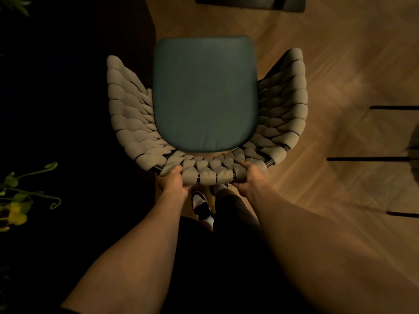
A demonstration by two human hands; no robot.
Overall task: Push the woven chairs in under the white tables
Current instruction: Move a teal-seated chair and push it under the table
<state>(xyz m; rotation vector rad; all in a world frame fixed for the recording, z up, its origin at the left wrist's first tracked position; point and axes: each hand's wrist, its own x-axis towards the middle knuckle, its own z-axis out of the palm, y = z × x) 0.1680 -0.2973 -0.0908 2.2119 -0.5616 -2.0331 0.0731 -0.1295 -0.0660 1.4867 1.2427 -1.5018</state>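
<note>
Hands grip the top rail of the woven chair [127,114]: left hand [171,181] and right hand [248,175] each curl over its backrest. Its teal cushion [204,94] faces up over parquet floor [328,75]. Chair legs are hidden; a dark edge [249,2] is cut off above, and the left side is too dark to read

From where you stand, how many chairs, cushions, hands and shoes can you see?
Chair: 1
Cushion: 1
Hands: 2, left hand and right hand, both gripping the chair's back rim
Shoe: 1 plainly in view
Total: 5
</note>
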